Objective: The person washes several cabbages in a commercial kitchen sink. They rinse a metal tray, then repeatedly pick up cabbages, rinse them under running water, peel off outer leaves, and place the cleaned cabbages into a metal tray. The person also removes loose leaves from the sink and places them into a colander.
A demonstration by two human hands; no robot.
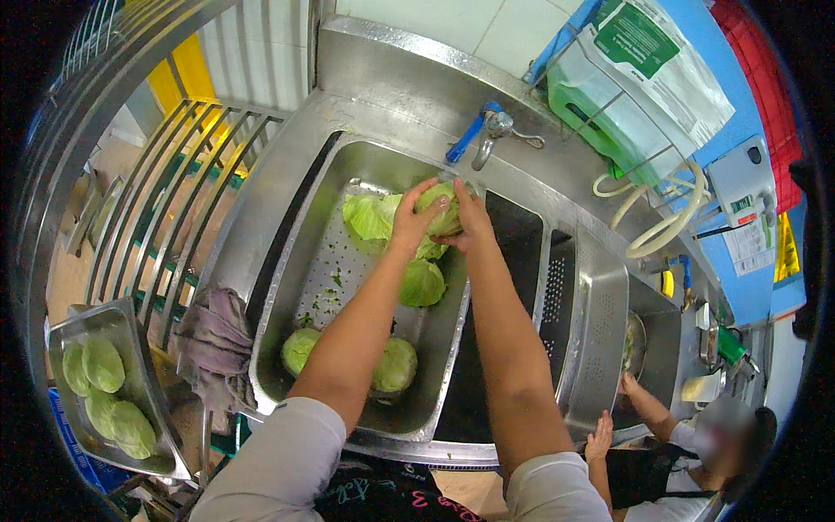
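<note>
My left hand (417, 218) and my right hand (471, 220) grip a pale green cabbage head (443, 207) from both sides. They hold it at the far right corner of a deep stainless steel pan (365, 147) set over the sink. Loose cabbage leaves (366, 216) lie under and left of my hands. Closer to me rests another rounded cabbage piece (423, 284). Two more cabbages sit at the pan's near end, one (300, 349) partly behind my left forearm and one (395, 365) beside it. Small green scraps (326, 299) are scattered over the speckled bottom.
A tap with a blue lever (464, 140) stands behind the pan. At left, a steel tray (153, 391) holds several cabbages, near a greyish cloth (218, 346) on the sink edge. A perforated steel pan (597, 326) stands right. Beyond it, a co-worker (652, 470) reaches into another basin.
</note>
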